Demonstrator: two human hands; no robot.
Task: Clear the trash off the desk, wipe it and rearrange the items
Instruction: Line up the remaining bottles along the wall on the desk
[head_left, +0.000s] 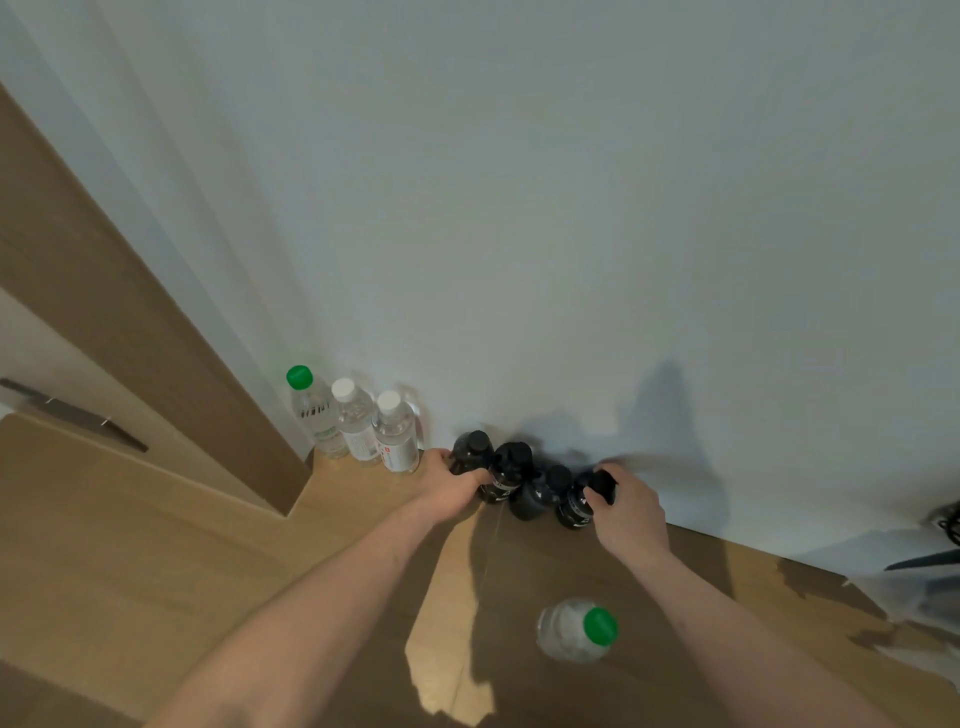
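Now both hands are reaching to the back of the wooden worktop (363, 561), where it is meeting the white wall (519, 208). Four black bottles (524, 486) with black caps are standing in a tight bunch against the wall. The left hand (451, 491) is holding the black bottle at the left end (470, 452), with its fingers (441, 460) curling round the bottle's side. The right hand (626, 512) is gripping the black bottle at the right end (579, 501), with its fingers wrapping over the cap. The two middle black bottles are sitting between the hands, touching each other.

Just to the left, three clear bottles are standing in a row by the wall. The first clear bottle (314, 410) is wearing a green cap, and the other two (376, 426) are wearing white caps. Another clear bottle with a green cap (576, 629) is standing alone near the front of the worktop, well apart from the others. Dark shadows of the arms are lying across the wood.
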